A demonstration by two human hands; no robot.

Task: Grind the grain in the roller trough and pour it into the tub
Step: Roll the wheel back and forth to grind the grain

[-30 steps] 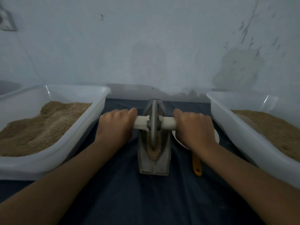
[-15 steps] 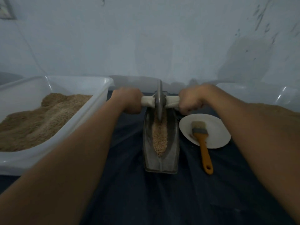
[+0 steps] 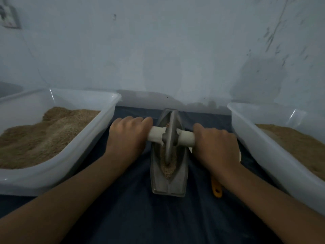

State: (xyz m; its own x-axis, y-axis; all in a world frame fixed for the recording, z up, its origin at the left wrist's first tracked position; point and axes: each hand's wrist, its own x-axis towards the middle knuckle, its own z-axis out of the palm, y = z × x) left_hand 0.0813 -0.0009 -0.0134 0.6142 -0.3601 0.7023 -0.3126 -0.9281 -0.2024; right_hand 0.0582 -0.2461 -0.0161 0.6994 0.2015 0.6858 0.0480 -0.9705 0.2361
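1. Two tubs flank the work: the left tub (image 3: 58, 166) and the right tub (image 3: 274, 155), both white plastic, both holding heaps of tan ground grain, and both standing on a dark blue cloth (image 3: 133, 212).
2. Behind them rises a pale, stained wall (image 3: 175, 50), with a dim frame at its upper left corner.
3. Between the tubs the grey metal trough (image 3: 181, 176) lies lengthwise on the cloth, with grain (image 3: 168, 170) in its groove.
4. The wheel (image 3: 170, 136) stands upright in the groove, near the trough's middle, on a white axle (image 3: 186, 138).
5. The left hand (image 3: 128, 136) grips the axle's left end, and the right hand (image 3: 215, 147) grips its right end, fingers curled over.
6. An orange brush handle (image 3: 216, 188) shows below the right wrist.
7. Half a second ago the wheel was at the trough's far end with both arms stretched out; now it is pulled back toward the person, and the right hand covers the white plate and brush head that lay in plain view.
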